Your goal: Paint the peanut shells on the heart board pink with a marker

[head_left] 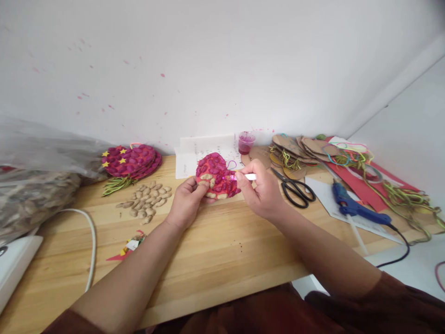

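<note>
My left hand (pixel 188 198) grips the lower left edge of a round red disc (pixel 212 170) covered in peanuts. Most of its peanuts are painted magenta; a few near my left thumb are bare tan. In my right hand (pixel 260 190) is a white-handled paintbrush (pixel 249 176), pinched between thumb and fingers. Its pink-stained tip meets the right side of the disc. A loop of purple cord shows behind the disc's upper right edge. Behind my hands, a clear cup (pixel 246 143) holds magenta liquid.
Loose peanuts (pixel 148 199) and a stack of finished magenta discs (pixel 134 160) lie left, beside plastic bags (pixel 33 195) and a white cable (pixel 91 241). Scissors (pixel 298 191), cardboard discs (pixel 290 146), a blue glue gun (pixel 358 206) and green yarn (pixel 405 199) lie right. Printed paper (pixel 184 160) lies behind.
</note>
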`<action>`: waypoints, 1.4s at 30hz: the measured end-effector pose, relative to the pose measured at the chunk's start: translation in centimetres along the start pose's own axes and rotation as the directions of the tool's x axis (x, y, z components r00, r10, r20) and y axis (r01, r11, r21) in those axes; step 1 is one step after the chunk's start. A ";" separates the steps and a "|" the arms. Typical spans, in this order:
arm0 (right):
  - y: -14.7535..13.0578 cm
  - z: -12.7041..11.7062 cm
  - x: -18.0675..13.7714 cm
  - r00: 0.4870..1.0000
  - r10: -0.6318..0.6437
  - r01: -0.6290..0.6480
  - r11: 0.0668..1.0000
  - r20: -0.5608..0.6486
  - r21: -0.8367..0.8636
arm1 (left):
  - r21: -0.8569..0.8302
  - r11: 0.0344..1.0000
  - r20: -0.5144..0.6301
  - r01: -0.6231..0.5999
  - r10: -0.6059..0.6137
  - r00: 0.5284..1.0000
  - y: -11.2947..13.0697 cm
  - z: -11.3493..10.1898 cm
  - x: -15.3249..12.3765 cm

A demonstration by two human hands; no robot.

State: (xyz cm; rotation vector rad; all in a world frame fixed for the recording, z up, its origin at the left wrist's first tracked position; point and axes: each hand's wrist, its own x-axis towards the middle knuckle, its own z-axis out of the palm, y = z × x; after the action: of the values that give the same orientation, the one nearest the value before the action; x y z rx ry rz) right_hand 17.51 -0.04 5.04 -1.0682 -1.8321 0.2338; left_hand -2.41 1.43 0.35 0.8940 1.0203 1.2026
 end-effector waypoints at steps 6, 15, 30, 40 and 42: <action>0.0 -0.3 0.1 0.999 0.032 -0.032 0.999 -0.044 0.004 | -0.017 1.000 -0.003 0.012 -0.012 1.000 0.1 0.1 0.0; 0.1 0.5 -0.2 0.999 0.048 -0.048 0.998 -0.007 0.052 | -0.040 0.999 -0.018 0.023 -0.023 1.000 0.3 0.2 0.0; 0.3 0.2 -0.1 1.000 0.025 -0.025 0.997 -0.002 0.073 | -0.099 0.993 -0.043 0.060 -0.065 0.997 0.6 0.1 0.3; 0.3 0.2 -0.1 1.000 -0.009 0.008 0.997 0.003 0.082 | -0.128 0.988 -0.036 0.086 -0.091 0.995 0.9 0.1 0.4; 0.3 0.2 -0.1 0.999 -0.035 0.033 0.995 0.015 0.093 | -0.131 0.987 -0.038 0.091 -0.096 0.995 0.9 0.1 0.4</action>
State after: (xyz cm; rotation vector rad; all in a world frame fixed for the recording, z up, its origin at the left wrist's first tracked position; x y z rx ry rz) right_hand 17.54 0.12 4.71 -0.9727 -1.8351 0.3050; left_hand -2.58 1.91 1.16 0.7144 0.9969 1.1990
